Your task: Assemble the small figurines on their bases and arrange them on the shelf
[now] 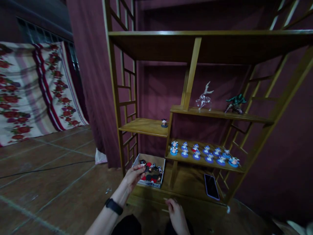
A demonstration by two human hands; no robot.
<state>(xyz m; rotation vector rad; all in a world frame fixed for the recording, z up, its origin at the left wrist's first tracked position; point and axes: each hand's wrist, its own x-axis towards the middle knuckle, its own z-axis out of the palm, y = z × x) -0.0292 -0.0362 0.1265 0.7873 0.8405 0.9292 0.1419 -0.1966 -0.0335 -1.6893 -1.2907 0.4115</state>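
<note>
My left hand (134,176) pinches a small black-haired figurine (143,163) above the near side of a white box (159,160). Inside the box lie several more figurines (154,167) with black, red and white parts, some tipped on their sides. My right hand (175,210) is low in front of the shelf's bottom edge, fingers curled in; whether anything is in them is hidden. On the left middle shelf board (141,125), one similar figurine (164,123) stands upright on a dark round base near the right end.
Several blue-and-white figurines (197,154) stand in two rows on the lower right shelf. Above them are a clear deer ornament (203,100) and a green figure (236,103). A phone (211,186) lies on the bottom board. Upright posts (192,75) divide the wooden rack.
</note>
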